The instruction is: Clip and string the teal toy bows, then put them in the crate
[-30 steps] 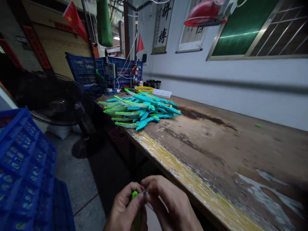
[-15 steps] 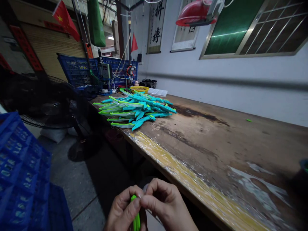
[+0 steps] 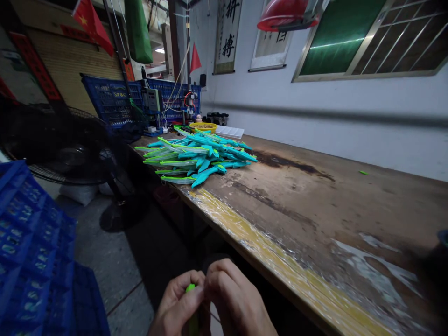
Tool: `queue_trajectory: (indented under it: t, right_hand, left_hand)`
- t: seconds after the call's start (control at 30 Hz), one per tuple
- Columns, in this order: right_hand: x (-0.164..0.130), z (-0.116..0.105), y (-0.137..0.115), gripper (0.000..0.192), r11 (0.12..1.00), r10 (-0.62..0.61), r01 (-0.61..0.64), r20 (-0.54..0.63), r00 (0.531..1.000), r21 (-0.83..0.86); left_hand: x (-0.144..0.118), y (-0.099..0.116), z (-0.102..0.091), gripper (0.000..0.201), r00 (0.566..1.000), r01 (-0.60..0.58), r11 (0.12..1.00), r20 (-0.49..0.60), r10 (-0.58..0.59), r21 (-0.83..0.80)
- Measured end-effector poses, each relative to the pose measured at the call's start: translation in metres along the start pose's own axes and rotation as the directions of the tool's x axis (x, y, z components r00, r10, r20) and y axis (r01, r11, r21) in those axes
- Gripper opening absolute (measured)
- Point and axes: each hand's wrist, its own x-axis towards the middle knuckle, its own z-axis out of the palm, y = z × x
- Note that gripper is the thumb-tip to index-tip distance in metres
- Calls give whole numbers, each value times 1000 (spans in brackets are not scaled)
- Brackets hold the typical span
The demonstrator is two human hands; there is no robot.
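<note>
Down low, the left hand and right hand are pinching curled fingers together on a small bright-green plastic piece, just beside the worn wooden workbench.

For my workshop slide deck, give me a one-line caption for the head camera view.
Left hand and right hand pinch a small green piece beside a worn workbench piled with teal plastic parts.
</note>
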Motion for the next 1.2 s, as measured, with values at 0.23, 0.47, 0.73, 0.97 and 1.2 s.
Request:
queue_trajectory:
  t: [0.23, 0.47, 0.73, 0.97, 1.2]
  right_hand:
    - [-5, -1, 2, 21, 963, 246, -255, 92, 965, 91]
    - [-1, 7, 6, 14, 999, 34, -36, -98, 995, -24]
    - [-11, 35, 3, 15, 978, -68, 14, -253, 965, -207]
    - [-7, 20, 6, 15, 967, -125, 59, -260, 958, -249]
    - [-5, 8, -1, 12, 967, -84, 59, -89, 992, -249]
  left_hand:
    - [0, 0, 1, 39, 997, -30, 967, -59, 47, 254]
    - [-1, -1, -2, 42, 999, -15, 953, -36, 27, 302]
    - [-1, -6, -6, 33, 1000, -8, 989, -22, 12, 145]
    - [-1, -4, 2, 39, 999, 26, 996, -38, -23, 81]
    - [0, -7, -4, 41, 992, 35, 998, -125, -27, 59]
